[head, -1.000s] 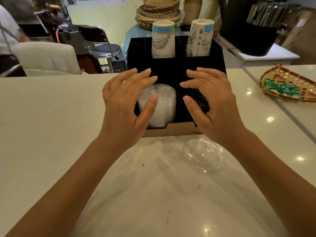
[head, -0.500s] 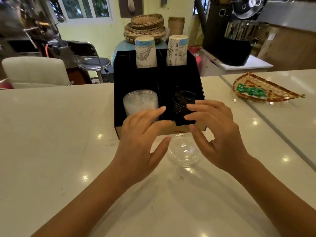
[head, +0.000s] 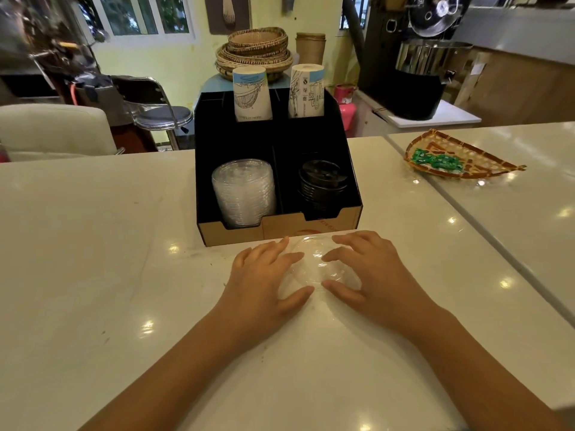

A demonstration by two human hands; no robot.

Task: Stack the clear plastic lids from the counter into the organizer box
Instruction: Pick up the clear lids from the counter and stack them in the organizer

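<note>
A clear domed plastic lid point(head: 315, 265) lies on the white counter just in front of the organizer box point(head: 280, 230). My left hand point(head: 263, 276) cups its left side and my right hand point(head: 370, 269) cups its right side, fingers and thumbs touching its rim. The black organizer box holds a tall stack of clear lids point(head: 244, 192) in its front left compartment.
A stack of black lids point(head: 322, 180) fills the front right compartment, and two stacks of paper cups point(head: 252, 93) stand in the back ones. A woven tray point(head: 460, 160) with green packets lies on the counter to the right. A seam point(head: 466, 209) splits the counter there.
Both hands have drawn back from the organizer box and come down around the single clear lid on the counter. The view has pulled back.
</note>
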